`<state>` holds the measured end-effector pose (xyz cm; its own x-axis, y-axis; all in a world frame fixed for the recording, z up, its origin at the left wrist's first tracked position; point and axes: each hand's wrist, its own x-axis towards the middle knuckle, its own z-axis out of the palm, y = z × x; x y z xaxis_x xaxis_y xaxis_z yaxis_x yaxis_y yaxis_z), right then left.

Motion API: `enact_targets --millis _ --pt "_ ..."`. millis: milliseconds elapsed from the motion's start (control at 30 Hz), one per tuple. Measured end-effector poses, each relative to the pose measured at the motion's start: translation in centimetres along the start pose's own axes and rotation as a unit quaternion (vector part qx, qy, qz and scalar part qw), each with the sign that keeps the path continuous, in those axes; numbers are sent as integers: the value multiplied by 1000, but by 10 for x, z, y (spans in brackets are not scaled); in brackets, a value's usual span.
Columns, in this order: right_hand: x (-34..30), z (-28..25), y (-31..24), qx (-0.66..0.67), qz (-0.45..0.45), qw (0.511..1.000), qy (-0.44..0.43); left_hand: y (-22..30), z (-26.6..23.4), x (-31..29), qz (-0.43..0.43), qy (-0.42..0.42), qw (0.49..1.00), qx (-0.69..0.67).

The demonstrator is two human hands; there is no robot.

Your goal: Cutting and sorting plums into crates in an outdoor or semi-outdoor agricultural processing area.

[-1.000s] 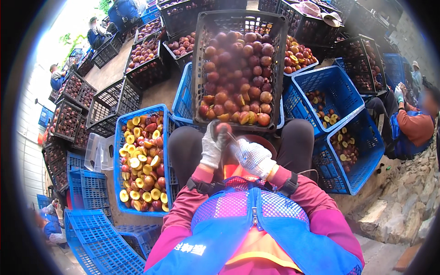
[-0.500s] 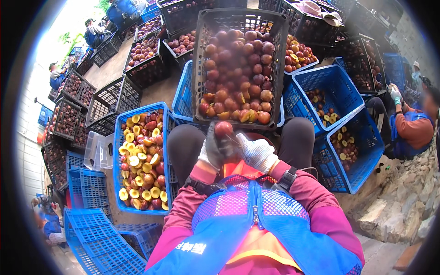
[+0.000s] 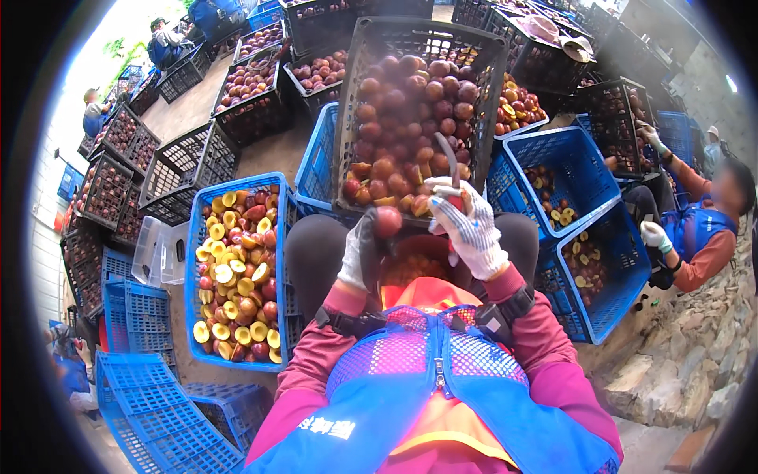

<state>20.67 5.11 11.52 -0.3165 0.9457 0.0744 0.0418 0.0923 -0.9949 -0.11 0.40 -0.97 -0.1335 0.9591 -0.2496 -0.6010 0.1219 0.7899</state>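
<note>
My left hand [image 3: 361, 249], in a white glove with dark palm and fingers, is closed around a whole red plum [image 3: 388, 222]. Gripped in my right hand [image 3: 474, 235], in a white glove with blue dots, is a knife [image 3: 448, 152] with a curved blade and a red handle. The blade points up and away, apart from the plum. Just beyond both hands a black crate [image 3: 344, 150] full of plums [image 3: 387, 170] rests on a blue crate [image 3: 317, 162]. Some plums at its near end are cut open.
To my left stands a blue crate [image 3: 191, 276] filled with halved plums [image 3: 241, 276]. Two blue crates [image 3: 604, 276] at the right hold a few halves. A co-worker [image 3: 703, 229] sits there, one gloved hand at a black crate [image 3: 632, 130]. Plum crates line the back and left.
My right hand has moved right and lifted away from the left, and the knife now shows clearly. The plum stays in my left hand. The co-worker's hands have separated, one reaching to the crate.
</note>
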Motion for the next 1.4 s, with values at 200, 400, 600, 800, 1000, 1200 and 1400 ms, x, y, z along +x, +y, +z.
enact_targets --millis 200,400,600,800,1000,1200,1400 --pt "-11 18 43 26 142 985 -91 9 7 -13 161 -113 948 249" --pt "-12 38 85 -5 98 994 -40 -32 -21 3 75 -31 982 170" --pt "-7 57 123 -213 39 976 -6 -74 -31 26 -1 45 998 42" --pt "-11 68 120 -344 7 939 -6 -93 -58 32 20 4 988 152" --pt "-3 72 110 -408 24 913 -20 -73 -63 32 129 -117 896 409" --pt "2 66 86 -297 31 954 -39 -71 -35 29 -123 9 992 9" --pt "-5 73 101 -419 -87 904 17 -63 -48 14 -59 -129 980 143"
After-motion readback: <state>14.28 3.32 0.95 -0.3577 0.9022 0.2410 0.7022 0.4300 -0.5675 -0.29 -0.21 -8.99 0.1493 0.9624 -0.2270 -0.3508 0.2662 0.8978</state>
